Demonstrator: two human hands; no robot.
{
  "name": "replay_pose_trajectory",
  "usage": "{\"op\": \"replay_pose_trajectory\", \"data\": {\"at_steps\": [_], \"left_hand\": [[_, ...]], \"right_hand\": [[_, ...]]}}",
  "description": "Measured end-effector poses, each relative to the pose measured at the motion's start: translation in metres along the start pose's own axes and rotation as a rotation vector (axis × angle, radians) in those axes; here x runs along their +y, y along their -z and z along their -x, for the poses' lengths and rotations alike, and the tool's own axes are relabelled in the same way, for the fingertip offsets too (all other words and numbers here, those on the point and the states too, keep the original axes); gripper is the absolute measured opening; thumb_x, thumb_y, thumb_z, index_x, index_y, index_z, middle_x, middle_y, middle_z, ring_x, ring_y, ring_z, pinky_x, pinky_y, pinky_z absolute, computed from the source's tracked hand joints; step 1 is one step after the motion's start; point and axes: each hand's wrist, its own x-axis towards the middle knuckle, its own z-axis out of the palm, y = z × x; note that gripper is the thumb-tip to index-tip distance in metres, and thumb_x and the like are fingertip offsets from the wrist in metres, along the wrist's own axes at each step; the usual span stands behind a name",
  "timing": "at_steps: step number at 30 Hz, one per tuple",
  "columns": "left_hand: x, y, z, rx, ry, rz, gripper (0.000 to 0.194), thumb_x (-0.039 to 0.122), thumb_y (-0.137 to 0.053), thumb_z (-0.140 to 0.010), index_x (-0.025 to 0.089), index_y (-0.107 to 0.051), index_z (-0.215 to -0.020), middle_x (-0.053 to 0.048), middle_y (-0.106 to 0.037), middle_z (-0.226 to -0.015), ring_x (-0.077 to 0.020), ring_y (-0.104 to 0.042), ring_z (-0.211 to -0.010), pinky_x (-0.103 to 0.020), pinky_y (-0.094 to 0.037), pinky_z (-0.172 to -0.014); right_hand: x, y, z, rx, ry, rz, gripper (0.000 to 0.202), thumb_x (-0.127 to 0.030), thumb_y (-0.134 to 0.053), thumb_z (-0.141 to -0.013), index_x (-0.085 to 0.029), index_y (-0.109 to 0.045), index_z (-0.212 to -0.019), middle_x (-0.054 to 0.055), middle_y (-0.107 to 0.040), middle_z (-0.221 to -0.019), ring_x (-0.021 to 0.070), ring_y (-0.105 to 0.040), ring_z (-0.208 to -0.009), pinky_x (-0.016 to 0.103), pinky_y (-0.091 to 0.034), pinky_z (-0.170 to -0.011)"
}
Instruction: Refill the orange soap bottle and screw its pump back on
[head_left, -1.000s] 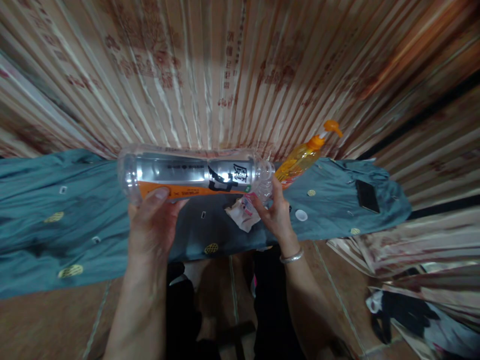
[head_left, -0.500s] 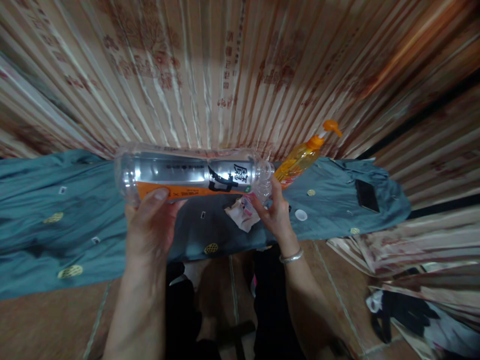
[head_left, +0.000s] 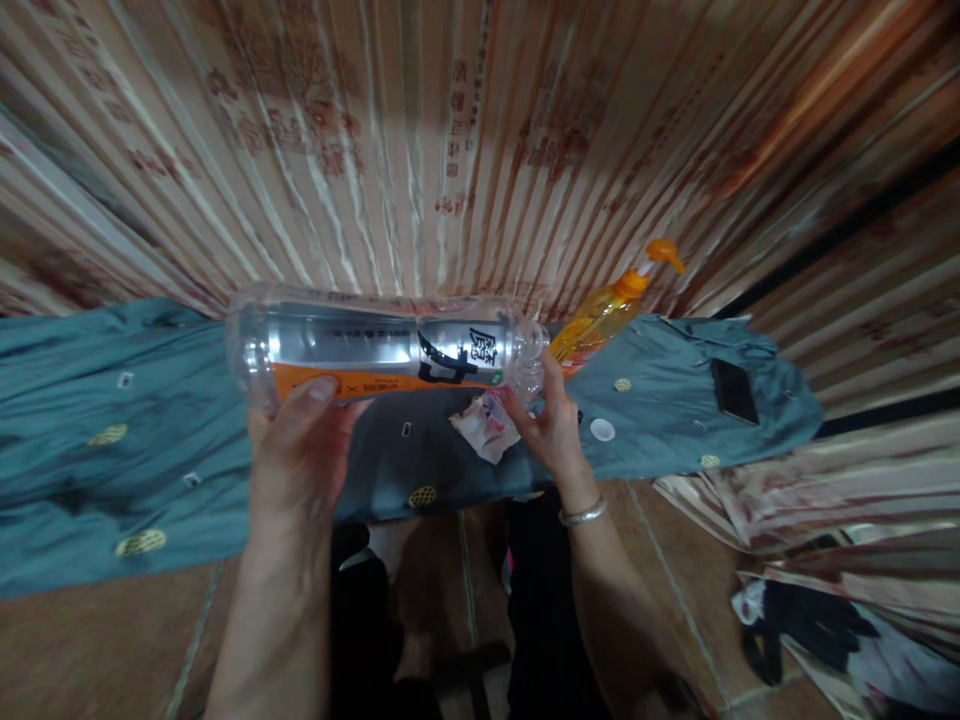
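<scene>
Holding the clear bottle (head_left: 382,345) sideways above the teal cloth (head_left: 112,440), keep your left hand (head_left: 300,455) wrapped under its base while your right hand (head_left: 551,425) fingers pinch the neck (pump bottle (head_left: 600,315) just beyond).

Both forearms rise from the lower edge of the frame toward the centre. Left hand (head_left: 300,455), left of centre, is raised palm away from the camera, fingers curled upward in a grasp. Right hand (head_left: 551,425), right of centre, has fingers pinched closed; its wrist is bent slightly inward.
</scene>
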Motion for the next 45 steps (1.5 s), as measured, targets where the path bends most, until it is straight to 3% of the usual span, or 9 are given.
{"op": "replay_pose_trajectory", "data": {"at_steps": [10, 17, 24, 34, 40, 45], "left_hand": [[-0.0014, 0.0006, 0.0002, 0.004, -0.012, 0.009, 0.062, 0.030, -0.099, -0.063, 0.032, -0.076, -0.120, -0.003, -0.085, -0.100, -0.0308, -0.081, -0.107, -0.044, -0.069, -0.093], [-0.0029, 0.0024, -0.0003, 0.018, 0.001, 0.013, 0.053, 0.029, -0.099, -0.061, 0.031, -0.078, -0.110, -0.001, -0.085, -0.096, -0.0270, -0.082, -0.098, -0.036, -0.070, -0.081], [-0.0037, 0.0077, -0.0011, -0.008, 0.017, -0.017, 0.037, 0.032, -0.098, -0.063, 0.034, -0.080, -0.095, -0.001, -0.084, -0.090, -0.0312, -0.081, -0.101, -0.043, -0.071, -0.080], [-0.0056, 0.0081, -0.0025, -0.007, 0.031, 0.014, 0.049, 0.033, -0.099, -0.061, 0.033, -0.080, -0.106, -0.003, -0.085, -0.096, -0.0335, -0.082, -0.104, -0.044, -0.072, -0.083], [-0.0046, 0.0031, -0.0013, 0.015, 0.018, 0.020, 0.059, 0.032, -0.098, -0.062, 0.032, -0.076, -0.117, -0.005, -0.086, -0.101, -0.0362, -0.080, -0.115, -0.052, -0.069, -0.098], [-0.0039, 0.0017, -0.0008, 0.000, 0.035, 0.042, 0.065, 0.032, -0.101, -0.060, 0.030, -0.077, -0.120, -0.006, -0.086, -0.103, -0.0361, -0.081, -0.112, -0.054, -0.070, -0.099]], "right_hand": [[-0.0009, 0.0008, 0.0003, -0.015, -0.006, 0.009, 0.069, -0.047, -0.070, -0.099, -0.022, -0.048, -0.160, 0.018, -0.078, -0.140, 0.0338, -0.082, -0.112, 0.045, -0.069, -0.091], [-0.0003, 0.0009, -0.0003, -0.009, 0.009, 0.020, 0.068, -0.046, -0.071, -0.098, -0.021, -0.050, -0.158, 0.019, -0.076, -0.143, 0.0336, -0.082, -0.117, 0.045, -0.069, -0.094], [0.0014, -0.0008, 0.0007, 0.001, 0.008, 0.021, 0.067, -0.047, -0.070, -0.099, -0.020, -0.050, -0.157, 0.019, -0.078, -0.139, 0.0342, -0.083, -0.113, 0.046, -0.070, -0.091], [0.0021, -0.0006, 0.0007, 0.005, 0.028, 0.012, 0.067, -0.046, -0.070, -0.099, -0.021, -0.050, -0.158, 0.017, -0.077, -0.142, 0.0328, -0.082, -0.116, 0.045, -0.070, -0.093], [0.0003, -0.0001, 0.0004, 0.013, 0.028, -0.009, 0.065, -0.047, -0.069, -0.100, -0.020, -0.051, -0.156, 0.018, -0.077, -0.141, 0.0334, -0.082, -0.117, 0.046, -0.069, -0.095], [0.0017, -0.0007, 0.0005, 0.007, 0.032, 0.015, 0.065, -0.047, -0.069, -0.101, -0.020, -0.050, -0.157, 0.018, -0.078, -0.140, 0.0321, -0.082, -0.115, 0.043, -0.070, -0.093]]}}
